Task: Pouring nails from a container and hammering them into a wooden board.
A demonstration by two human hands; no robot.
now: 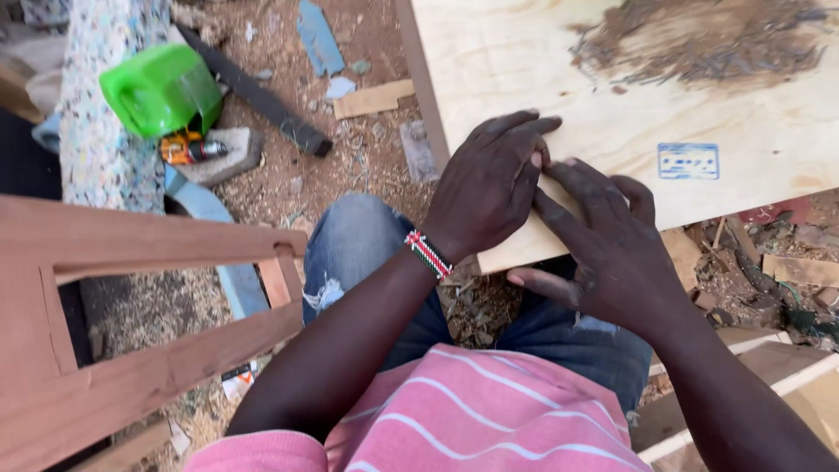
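A pale plywood sheet (pixel 612 96) lies across my lap, its near corner over my jeans. My left hand (pixel 491 182), with a beaded wristband, presses flat on that corner with its fingers together. My right hand (pixel 603 240) lies beside it, fingers on top of the sheet and thumb at the near edge. The fingertips of both hands meet on the wood. Whether something small sits between them is hidden. A dark smeared patch (pixel 699 39) and a blue stamp (pixel 688 161) mark the sheet farther out.
A reddish wooden frame (pixel 131 306) stands at the left. Behind it are a green jerrycan (pixel 162 87), an orange power tool (pixel 188 149) on a grey block, speckled foam (pixel 96 149) and a black strip (pixel 262 100). Wood scraps litter the dirt; white-edged boards (pixel 769 363) lie at the right.
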